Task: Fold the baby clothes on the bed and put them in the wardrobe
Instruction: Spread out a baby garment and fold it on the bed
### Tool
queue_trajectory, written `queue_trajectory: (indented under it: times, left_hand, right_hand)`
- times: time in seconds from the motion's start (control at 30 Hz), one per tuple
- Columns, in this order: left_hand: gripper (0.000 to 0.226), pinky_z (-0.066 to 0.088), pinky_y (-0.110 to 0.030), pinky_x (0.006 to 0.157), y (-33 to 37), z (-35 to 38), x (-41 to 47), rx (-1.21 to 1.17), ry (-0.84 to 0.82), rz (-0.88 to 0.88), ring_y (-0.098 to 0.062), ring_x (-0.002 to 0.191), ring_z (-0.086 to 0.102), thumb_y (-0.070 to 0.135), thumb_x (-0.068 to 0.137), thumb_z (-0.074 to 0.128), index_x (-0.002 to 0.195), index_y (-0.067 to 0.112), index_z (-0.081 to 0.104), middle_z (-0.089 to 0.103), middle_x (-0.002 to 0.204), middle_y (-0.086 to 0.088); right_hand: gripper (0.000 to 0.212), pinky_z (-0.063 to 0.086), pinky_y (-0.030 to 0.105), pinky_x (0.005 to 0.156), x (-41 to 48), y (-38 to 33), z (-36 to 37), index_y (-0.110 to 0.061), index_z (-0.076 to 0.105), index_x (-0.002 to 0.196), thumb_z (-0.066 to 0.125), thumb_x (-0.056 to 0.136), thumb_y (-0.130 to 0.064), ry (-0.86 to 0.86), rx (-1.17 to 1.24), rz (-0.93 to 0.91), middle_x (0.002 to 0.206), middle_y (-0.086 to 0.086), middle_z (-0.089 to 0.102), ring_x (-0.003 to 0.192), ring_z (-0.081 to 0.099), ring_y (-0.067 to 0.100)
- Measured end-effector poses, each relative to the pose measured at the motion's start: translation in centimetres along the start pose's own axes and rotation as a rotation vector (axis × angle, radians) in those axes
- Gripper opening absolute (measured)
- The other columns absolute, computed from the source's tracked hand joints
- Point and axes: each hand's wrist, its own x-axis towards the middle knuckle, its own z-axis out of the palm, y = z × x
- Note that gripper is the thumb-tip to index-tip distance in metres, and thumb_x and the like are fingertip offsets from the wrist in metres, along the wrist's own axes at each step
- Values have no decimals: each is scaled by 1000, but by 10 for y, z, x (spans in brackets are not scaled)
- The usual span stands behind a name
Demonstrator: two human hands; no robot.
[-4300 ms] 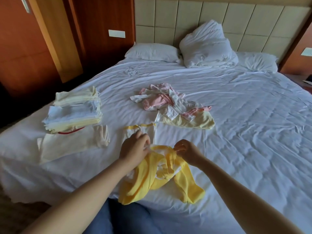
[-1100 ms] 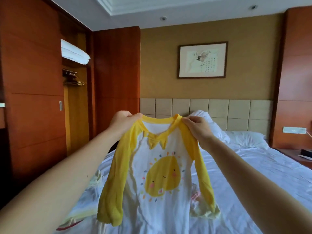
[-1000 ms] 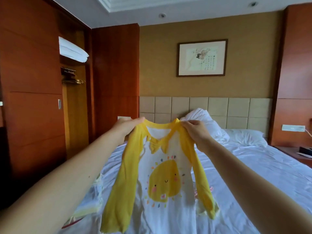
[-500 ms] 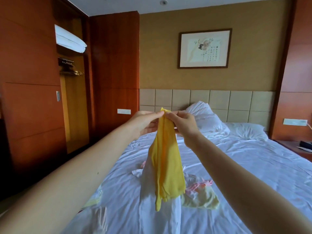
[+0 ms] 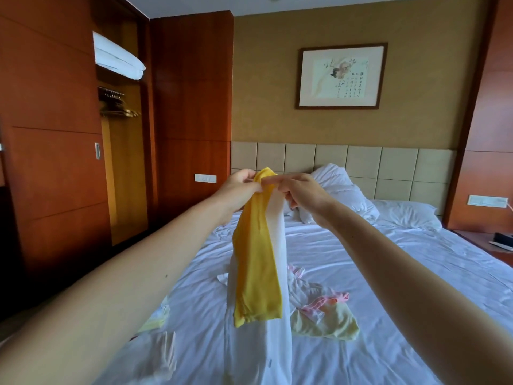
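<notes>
Left grip (image 5: 241, 185) and right grip (image 5: 301, 190) are pinching the yellow-sleeved romper (image 5: 258, 273), halving it lengthwise; below them, unfolded clothes (image 5: 326, 315) are awaiting folding.

The yellow-sleeved romper (image 5: 258, 262), earlier spread open, now hangs folded lengthwise.

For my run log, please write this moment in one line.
left hand: pinches garment | right hand: pinches garment | garment: hangs over bed

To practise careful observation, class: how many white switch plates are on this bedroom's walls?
2. The left switch plate is on the wood panel beside the headboard; the right switch plate is on the far-right panel, above the nightstand. The held-up baby top may hide more.
</notes>
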Motion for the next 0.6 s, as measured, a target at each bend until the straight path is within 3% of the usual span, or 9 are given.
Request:
queue_trajectory:
  times: [0.1, 0.2, 0.33, 0.47, 0.6]
  left_hand:
    - [25, 48, -23, 70, 1, -4, 0, 52, -12, 58, -16, 85, 61, 5, 94, 51, 104, 25, 64, 65, 95, -2]
    - [24, 46, -14, 61, 4, -6, -5, 38, -45, 108, -9, 78, 60, 8, 99, 51, 118, 18, 61, 64, 90, 2]
    - [17, 52, -23, 81, 2, -8, -9, -1, -85, 124, -12, 95, 63, 16, 101, 51, 115, 20, 60, 67, 105, -1]
    - [7, 46, -17, 60, -1, -12, -11, -72, -36, 107, -8, 76, 58, 17, 99, 54, 106, 20, 57, 64, 90, 0]
    - [6, 45, -20, 62, -4, -14, -13, -115, -88, 102, -10, 74, 57, 17, 99, 54, 102, 19, 59, 64, 85, -1]
  right_hand:
    - [23, 41, 14, 64, -1, -3, -1, -13, 76, 86, 54, 89, -9, 125, 36, -105, 74, -7, 66, 59, 55, -5]
    - [21, 41, 12, 60, 6, -1, -8, -17, 67, 81, 51, 90, -7, 272, 93, -146, 75, -5, 62, 62, 53, -1]
    - [19, 47, 20, 56, 9, -1, -10, -15, 63, 97, 46, 96, -6, 72, 276, -11, 75, 0, 59, 59, 56, 8]
    - [24, 55, 25, 55, 6, -2, -10, -12, 63, 108, 52, 94, 2, -148, 497, 73, 81, 8, 67, 62, 66, 15]
    - [21, 54, 23, 55, 3, 1, -5, -10, 67, 107, 62, 89, -1, -182, 458, 20, 79, 6, 70, 63, 67, 13]
